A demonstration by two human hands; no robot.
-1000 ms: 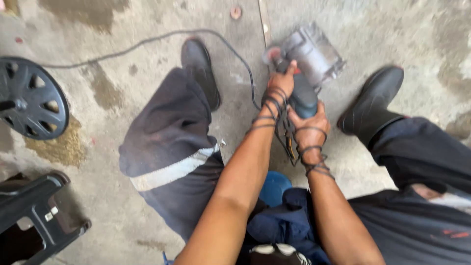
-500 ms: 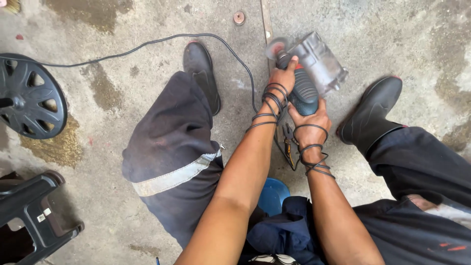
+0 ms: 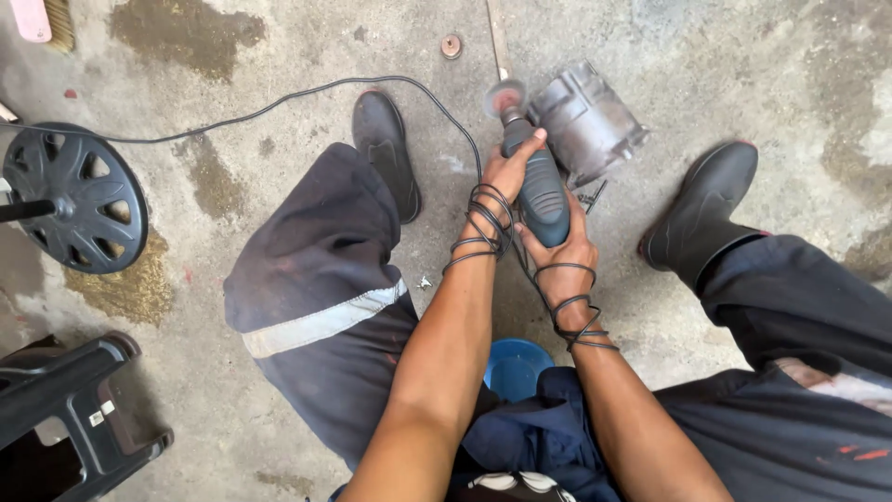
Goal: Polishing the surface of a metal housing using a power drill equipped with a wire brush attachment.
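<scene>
left hand [image 3: 506, 181]: clenched round the grinder [image 3: 537, 181] neck
right hand [image 3: 562, 246]: grasping its rear body
metal housing [image 3: 587, 121]: just beyond the grip, on concrete

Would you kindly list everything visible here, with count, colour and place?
power grinder: one, dark teal, held in both hands, centre
metal housing: one, grey, on the floor beside the grinder's disc
power cord: one, black, across the floor and wrapped round both wrists
wheel cover: one, black, left
plastic stool: one, black, lower left
round disc: one, rusty, top centre
bucket: one, blue, between the knees
boots: two, black
left hand: grips the grinder's neck
right hand: grips the grinder's body
</scene>
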